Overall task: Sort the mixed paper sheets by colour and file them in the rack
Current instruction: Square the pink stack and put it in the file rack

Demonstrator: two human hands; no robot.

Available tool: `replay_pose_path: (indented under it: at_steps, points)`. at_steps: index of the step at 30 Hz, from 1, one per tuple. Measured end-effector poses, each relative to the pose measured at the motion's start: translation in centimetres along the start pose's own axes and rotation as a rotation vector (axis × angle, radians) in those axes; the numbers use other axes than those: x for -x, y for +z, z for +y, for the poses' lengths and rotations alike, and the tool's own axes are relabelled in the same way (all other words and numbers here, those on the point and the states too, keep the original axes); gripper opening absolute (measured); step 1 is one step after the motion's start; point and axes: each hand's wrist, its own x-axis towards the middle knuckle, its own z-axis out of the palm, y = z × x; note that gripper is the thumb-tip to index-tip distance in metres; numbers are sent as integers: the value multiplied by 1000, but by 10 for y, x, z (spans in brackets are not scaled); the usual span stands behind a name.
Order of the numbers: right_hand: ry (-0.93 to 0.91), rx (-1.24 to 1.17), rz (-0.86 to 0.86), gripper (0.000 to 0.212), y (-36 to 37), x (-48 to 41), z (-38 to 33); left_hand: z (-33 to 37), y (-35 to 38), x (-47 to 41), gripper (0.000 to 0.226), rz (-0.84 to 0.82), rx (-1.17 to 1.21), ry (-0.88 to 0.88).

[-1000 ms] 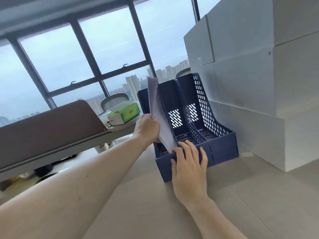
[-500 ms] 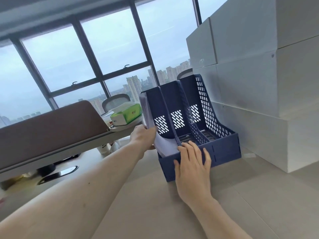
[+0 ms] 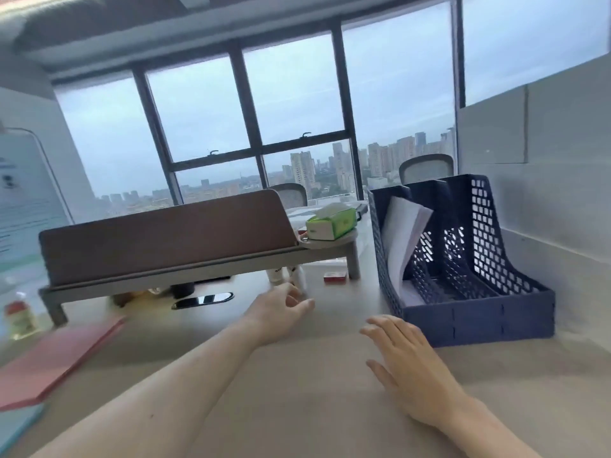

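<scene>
**White filed, pink next**

The white sheets (image 3: 401,239) stand in the leftmost slot of the rack (image 3: 479,322). They lean on its left wall and curl over at the top. The two slots to the right show no paper, so I judge one colour done. The pink stack (image 3: 56,358) lies flat at the left of the surface (image 3: 314,408), well apart from the rack, with a blue sheet (image 3: 16,428) just beside it. My left grip (image 3: 281,309) hangs between rack and pink stack, fingers loosely curled round nothing; I judge the pink its next target. My right grip (image 3: 406,368) is flat, fingers straight and empty, near the rack's front, well placed to steady it.
</scene>
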Motion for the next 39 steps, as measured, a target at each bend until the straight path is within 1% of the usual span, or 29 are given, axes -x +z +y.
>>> replay_pose_path:
  at_steps: [5, 8, 11, 14, 18, 26, 29, 34, 36, 39]
  points:
    - [75, -42, -307, 59, 16, -55, -87, -104, -53, 43, 62, -77, -265, -40]
    - [109, -40, -435, 60, 34, -89, -140, -167, -78, 60, 68, -83, -359, -64]
    - [119, 1, -498, 63, 56, -116, -185, -222, -93, 65, 72, -84, -398, -73]
    - [113, 36, -526, 63, 76, -136, -224, -269, -106, 70, 71, -67, -452, -55]
    - [109, 36, -562, 63, 99, -157, -275, -324, -127, 80, 73, -87, -442, -78]
    - [74, -47, -536, 64, 124, -178, -360, -401, -194, 100, 70, -75, -533, -85]
    - [85, -100, -547, 63, 131, -189, -391, -443, -230, 108, 66, -55, -482, -184]
    - [60, -232, -559, 60, 150, -219, -455, -529, -285, 110, 63, 7, -283, -446]
    - [47, -275, -556, 61, 163, -231, -481, -563, -299, 103, 64, 29, -247, -534]
    - [-17, -305, -546, 55, 186, -253, -519, -592, -312, 91, 63, 67, -171, -595]
